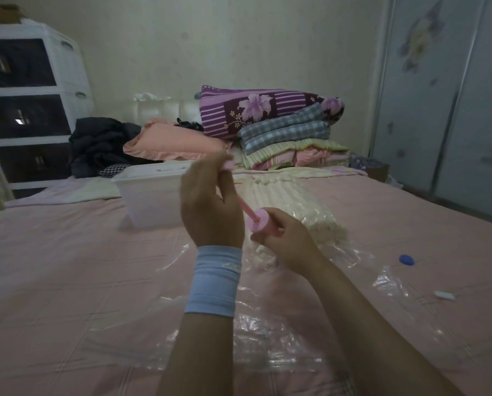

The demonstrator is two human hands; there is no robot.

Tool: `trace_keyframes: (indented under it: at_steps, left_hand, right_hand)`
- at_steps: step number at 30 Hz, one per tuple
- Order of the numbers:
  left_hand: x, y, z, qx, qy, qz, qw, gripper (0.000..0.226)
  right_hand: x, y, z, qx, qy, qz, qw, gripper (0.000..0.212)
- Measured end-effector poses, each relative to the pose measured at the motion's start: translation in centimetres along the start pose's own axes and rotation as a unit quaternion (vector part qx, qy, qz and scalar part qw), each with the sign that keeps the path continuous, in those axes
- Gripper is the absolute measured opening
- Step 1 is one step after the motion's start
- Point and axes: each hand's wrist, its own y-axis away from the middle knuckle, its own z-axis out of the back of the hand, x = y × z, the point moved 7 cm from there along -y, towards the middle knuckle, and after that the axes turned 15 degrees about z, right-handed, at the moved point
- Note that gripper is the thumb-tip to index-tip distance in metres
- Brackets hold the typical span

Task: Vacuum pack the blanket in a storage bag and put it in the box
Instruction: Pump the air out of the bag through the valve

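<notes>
Our left fingers (210, 170) are clenched around the pink pump handle (228, 166), which sits raised in front of the box's right rim. A thin pink rod (244, 208) runs from that handle down to the round pump body (258, 222). Our right fingers (276, 215) wrap around the pump body, grasping it from the side. The left hand (210, 212) is blurred. It wears a pale blue wristband (214, 281). The right hand (285, 241) hides the pump's lower end, so we cannot tell whether it touches the bag.

Both hands hang just right of the box (147, 192), a translucent white tub standing open on the pink bed (53, 267). The cream blanket (290, 201) lies just to the right of the box, ridged and wrinkled inside the clear storage bag (267, 332). The bag's loose plastic spreads from there toward us, under our forearms.

Well to the right of the box, a blue cap (407, 260) and a small white clip (443, 295) lie on the bed. Behind the box rests a peach pillow (170, 141), with dark clothes (102, 144) heaped behind and to its left. Behind the box to the right stands a stack of folded bedding (290, 138). A white drawer unit (24, 104) stands far to the box's left, and a wardrobe (445, 110) far to its right.
</notes>
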Motion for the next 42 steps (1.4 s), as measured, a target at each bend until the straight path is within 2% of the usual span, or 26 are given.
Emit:
trace_keyframes:
  at_steps: [3,5,6,8,12,14,16,18,20,22,23,25,29,31,33,35,37,38,40,42]
  left_hand:
    - [3.9,3.8,-4.0,0.201,-0.025,0.065,0.977,0.015]
    - [5.5,4.8,-4.9,0.276,-0.035,0.104,0.955,0.017]
    - [5.4,4.4,-4.8,0.275,-0.038,0.101,0.955,0.018]
    - [3.5,2.6,-3.5,0.225,-0.030,0.054,0.972,0.020]
    - [-0.6,-1.8,1.3,0.022,0.031,-0.031,0.999,0.019]
    - [-0.8,-2.4,2.5,-0.037,0.044,-0.044,0.997,0.018]
    - [0.2,-1.3,1.6,-0.018,0.039,-0.028,0.999,0.020]
    - [2.1,1.1,-0.8,0.079,0.016,0.004,0.997,0.025]
    - [4.4,3.9,-3.4,0.209,-0.005,0.053,0.976,0.032]
    - [5.5,5.0,-4.7,0.270,-0.028,0.091,0.958,0.036]
    - [5.3,4.6,-4.6,0.266,-0.039,0.085,0.960,0.035]
    - [3.1,2.8,-3.4,0.208,-0.035,0.029,0.977,0.032]
    - [-1.1,-1.4,1.3,0.001,0.013,-0.048,0.999,0.020]
    - [-1.4,-1.8,2.3,-0.060,0.035,-0.053,0.996,0.018]
    - [-0.4,-0.5,1.4,-0.048,0.027,-0.035,0.998,0.018]
    - [1.8,1.7,-1.2,0.053,-0.007,-0.002,0.999,0.021]
    - [4.3,4.3,-3.6,0.178,-0.027,0.043,0.983,0.022]
    - [4.9,4.9,-4.2,0.210,-0.032,0.061,0.975,0.021]
    - [4.4,4.4,-3.9,0.202,-0.032,0.060,0.977,0.020]
    - [2.1,2.3,-2.3,0.140,-0.020,0.013,0.990,0.018]
  right_hand:
    - [0.5,0.1,-0.2,0.001,-0.008,0.006,1.000,0.043]
    - [0.8,0.3,-0.6,0.012,-0.006,0.007,1.000,0.041]
    - [0.8,0.3,-0.6,0.014,0.000,0.007,1.000,0.040]
    - [0.5,0.1,-0.3,0.004,0.013,0.007,1.000,0.044]
    - [0.1,-0.1,0.2,0.003,0.006,-0.004,1.000,0.047]
    - [0.1,0.1,0.1,0.006,0.005,-0.007,1.000,0.047]
    - [0.1,0.2,-0.1,0.009,0.006,-0.011,1.000,0.049]
    - [0.2,0.2,-0.3,0.012,0.008,-0.010,1.000,0.050]
    - [0.4,0.2,-0.5,0.016,0.003,-0.003,1.000,0.048]
    - [0.6,0.2,-0.6,0.019,-0.005,0.004,1.000,0.045]
    - [0.7,0.2,-0.6,0.016,-0.003,0.006,1.000,0.044]
    - [0.5,0.1,-0.1,0.005,0.008,0.003,1.000,0.045]
    - [0.1,0.0,0.4,0.000,0.003,-0.007,1.000,0.046]
    - [0.0,0.1,0.2,0.004,-0.002,-0.008,1.000,0.045]
    - [0.1,0.1,0.0,0.007,0.002,-0.007,1.000,0.047]
    - [0.2,0.1,-0.2,0.008,0.009,-0.003,1.000,0.048]
    - [0.6,0.2,-0.3,0.008,0.006,0.001,1.000,0.045]
    - [0.8,0.2,-0.3,0.009,0.003,0.003,1.000,0.043]
    - [0.9,0.2,-0.4,0.008,0.004,0.006,1.000,0.042]
    - [0.5,0.1,-0.2,0.000,0.007,-0.001,1.000,0.046]
